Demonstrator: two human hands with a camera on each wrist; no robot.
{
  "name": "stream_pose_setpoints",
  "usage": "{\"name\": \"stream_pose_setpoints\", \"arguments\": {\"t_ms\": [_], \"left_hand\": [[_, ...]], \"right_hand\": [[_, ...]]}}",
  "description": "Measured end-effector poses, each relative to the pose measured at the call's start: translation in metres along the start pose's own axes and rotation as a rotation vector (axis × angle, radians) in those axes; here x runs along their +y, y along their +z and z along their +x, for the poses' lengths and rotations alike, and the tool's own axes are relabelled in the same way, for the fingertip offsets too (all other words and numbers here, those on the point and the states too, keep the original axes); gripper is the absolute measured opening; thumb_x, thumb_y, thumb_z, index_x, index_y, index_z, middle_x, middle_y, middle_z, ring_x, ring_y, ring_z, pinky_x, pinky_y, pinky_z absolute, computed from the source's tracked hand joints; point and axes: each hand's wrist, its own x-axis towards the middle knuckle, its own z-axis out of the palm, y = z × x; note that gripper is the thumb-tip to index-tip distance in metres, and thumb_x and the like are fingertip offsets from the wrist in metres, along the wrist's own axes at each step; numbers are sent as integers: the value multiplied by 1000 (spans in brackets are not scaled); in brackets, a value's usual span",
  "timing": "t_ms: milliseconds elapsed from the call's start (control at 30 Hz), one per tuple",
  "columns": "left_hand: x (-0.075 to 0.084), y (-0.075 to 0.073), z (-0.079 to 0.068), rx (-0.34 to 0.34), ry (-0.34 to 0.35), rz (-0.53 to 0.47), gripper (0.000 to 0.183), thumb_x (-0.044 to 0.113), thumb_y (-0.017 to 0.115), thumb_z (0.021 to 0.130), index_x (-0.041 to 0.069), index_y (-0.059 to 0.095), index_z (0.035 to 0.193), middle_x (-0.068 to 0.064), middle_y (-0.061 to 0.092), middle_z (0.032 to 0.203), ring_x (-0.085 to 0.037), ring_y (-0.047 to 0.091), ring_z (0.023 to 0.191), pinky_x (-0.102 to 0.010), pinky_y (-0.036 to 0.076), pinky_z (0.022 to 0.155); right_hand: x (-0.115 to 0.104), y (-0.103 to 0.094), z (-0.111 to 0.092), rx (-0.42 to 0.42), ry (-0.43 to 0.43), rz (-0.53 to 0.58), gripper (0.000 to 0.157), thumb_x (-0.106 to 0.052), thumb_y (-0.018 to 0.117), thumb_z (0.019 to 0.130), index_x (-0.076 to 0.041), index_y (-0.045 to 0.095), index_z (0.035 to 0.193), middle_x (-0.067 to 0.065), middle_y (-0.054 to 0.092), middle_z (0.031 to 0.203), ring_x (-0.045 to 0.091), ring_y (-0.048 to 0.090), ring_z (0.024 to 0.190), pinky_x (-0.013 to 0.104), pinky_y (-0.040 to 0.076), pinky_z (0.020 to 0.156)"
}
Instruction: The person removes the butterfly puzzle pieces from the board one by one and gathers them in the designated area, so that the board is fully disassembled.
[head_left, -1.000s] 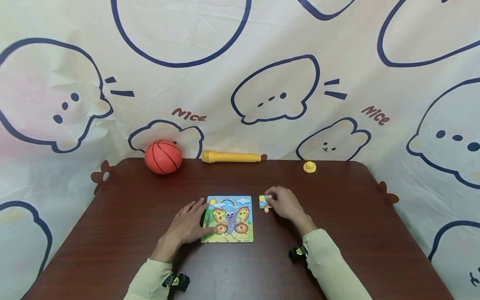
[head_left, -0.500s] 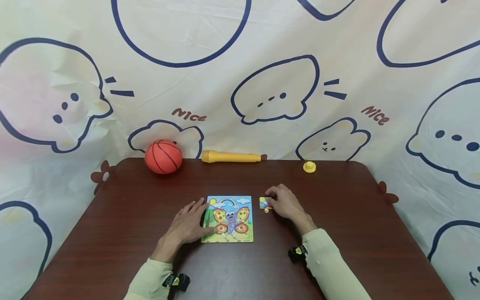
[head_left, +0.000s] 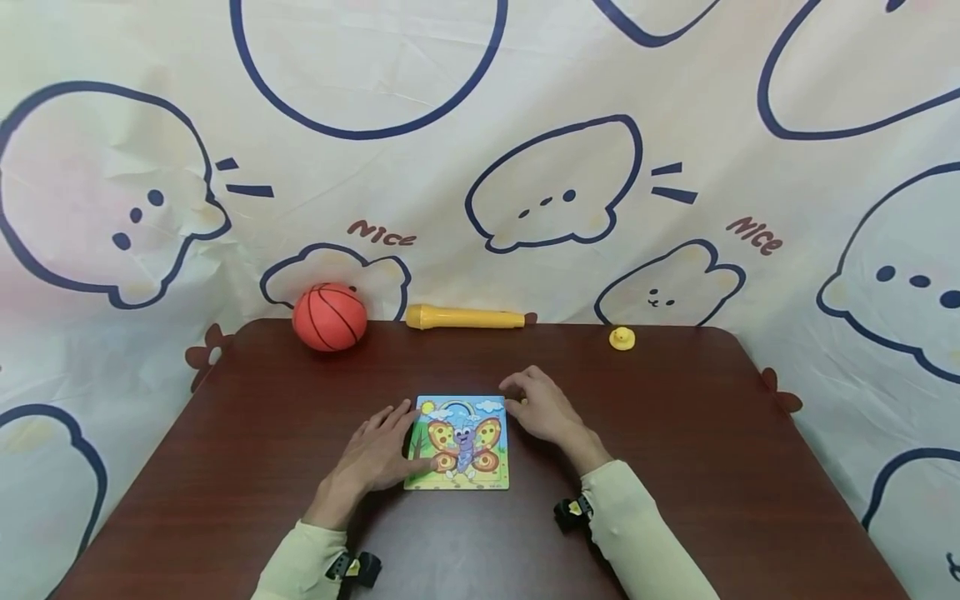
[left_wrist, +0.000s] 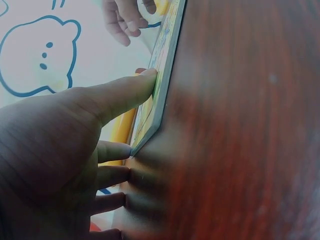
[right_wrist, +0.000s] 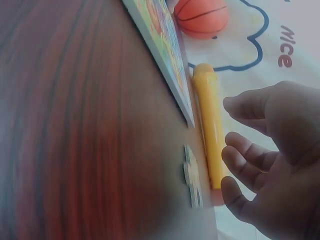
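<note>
A square butterfly jigsaw puzzle [head_left: 465, 446] lies flat on the table, with a butterfly, rainbow and sun on it. My left hand [head_left: 378, 450] rests at its left side, fingers extended along the edge. In the left wrist view the left thumb [left_wrist: 125, 92] lies on the puzzle's face. My right hand [head_left: 543, 408] hovers by the puzzle's upper right corner, fingers loosely bent and holding nothing. Below those fingers, a loose puzzle piece [right_wrist: 191, 175] lies on the table beyond the corner in the right wrist view; the right hand mostly hides it in the head view.
Along the back edge of the brown table [head_left: 675, 467] sit a red toy basketball [head_left: 330, 317], a yellow tube-shaped thing [head_left: 465, 317] and a small yellow rubber duck [head_left: 622, 338]. A cloth printed with cartoon animals [head_left: 435, 192] hangs behind.
My right hand has let go of the puzzle piece and shifted left to the puzzle's upper right corner. My left hand stays on the puzzle. The head view has tilted slightly.
</note>
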Motion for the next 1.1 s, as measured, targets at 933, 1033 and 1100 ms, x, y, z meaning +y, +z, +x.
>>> {"name": "stream_pose_setpoints", "arguments": {"t_ms": [933,1033,1100], "left_hand": [[-1,0,2,-8,4,1,94,61,71,75,14,38,149,-12,27,160,-40,24,145,-63,21,115],[-1,0,2,-10,3,0,94,60,72,75,14,38,149,-12,27,160,-40,24,145,-63,21,115],[-1,0,2,-11,3,-1,94,60,72,75,14,38,149,-12,27,160,-40,24,145,-63,21,115]], "right_hand": [[-38,35,6,-122,-219,-143,31,-25,64,91,-24,66,122,-1,59,115,16,52,103,39,45,92],[-41,36,7,-134,-217,-163,32,-28,64,91,-25,65,123,0,58,116,18,52,104,41,44,93],[-43,37,8,-142,-217,-175,33,-29,64,91,-26,65,124,-1,58,116,17,51,104,41,43,91]]}}
